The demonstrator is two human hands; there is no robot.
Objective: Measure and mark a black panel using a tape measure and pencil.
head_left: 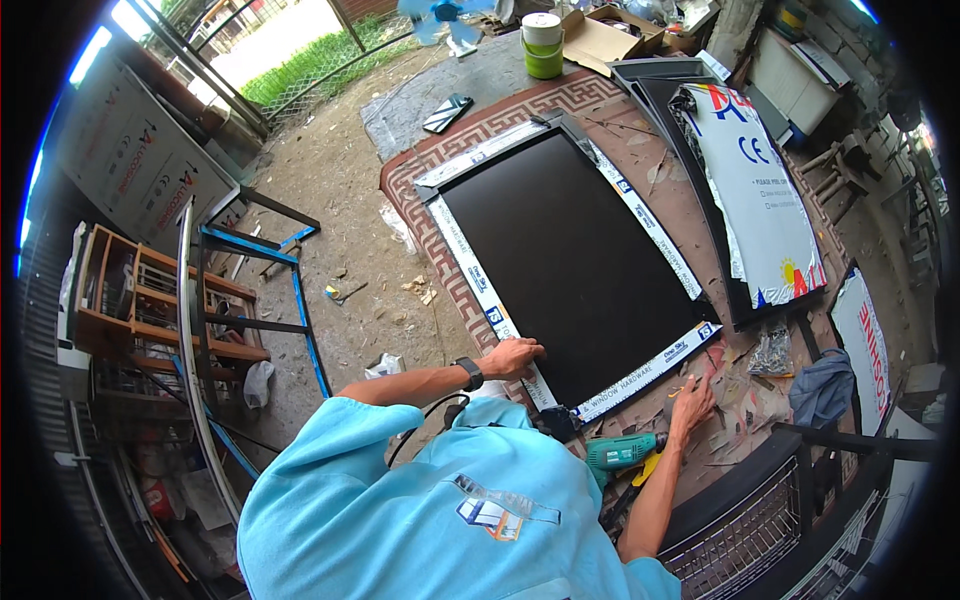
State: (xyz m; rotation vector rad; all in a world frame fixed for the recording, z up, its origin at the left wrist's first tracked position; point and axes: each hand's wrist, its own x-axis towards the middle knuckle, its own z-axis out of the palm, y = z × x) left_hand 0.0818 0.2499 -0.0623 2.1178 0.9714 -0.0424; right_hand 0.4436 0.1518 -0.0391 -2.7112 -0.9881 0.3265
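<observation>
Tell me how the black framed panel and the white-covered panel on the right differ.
The framed panel has a black middle with white strips along its edges; the white-covered panel is white over nearly all its face. The left hand rests on the framed panel, while no hand touches the white-covered panel. Both are long, four-sided and carry printing on their white parts.

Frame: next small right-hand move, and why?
I'd probably bring the right hand to the frame's near edge: the left hand is on its left side, while the right is off it, beside that edge.
</observation>
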